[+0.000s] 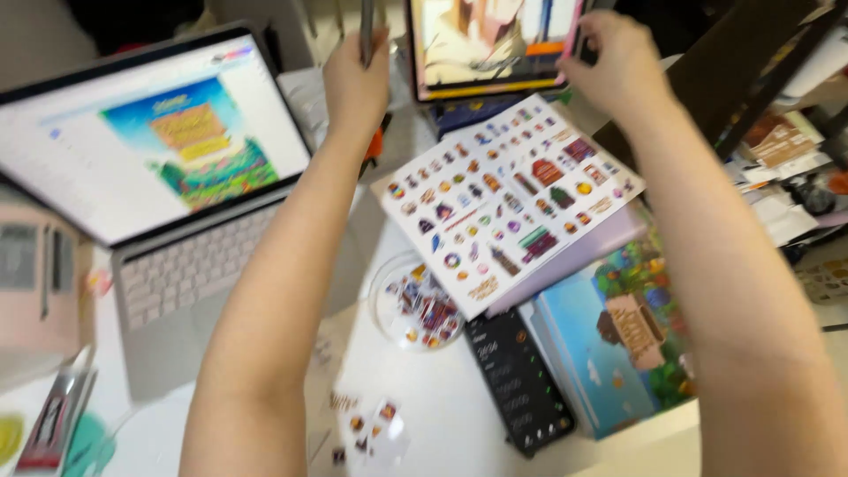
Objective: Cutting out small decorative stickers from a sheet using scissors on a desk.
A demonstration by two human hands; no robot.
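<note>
2 hands [355, 84] [618, 62] grip tablet [486, 44] edges, above sticker sheet [511, 199].

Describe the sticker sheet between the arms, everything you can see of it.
The sticker sheet is a white rectangular sheet, apparently glossy paper, covered with rows of small colourful stickers. It lies flat but turned at an angle, resting on a pale purple sheet and overlapping a round clear dish. Neither hand touches it. The picture is blurred, so sticker details are unclear.

Both forearms bare, no sleeves; left grip [356, 81], right grip [618, 66] ungloved.
</note>
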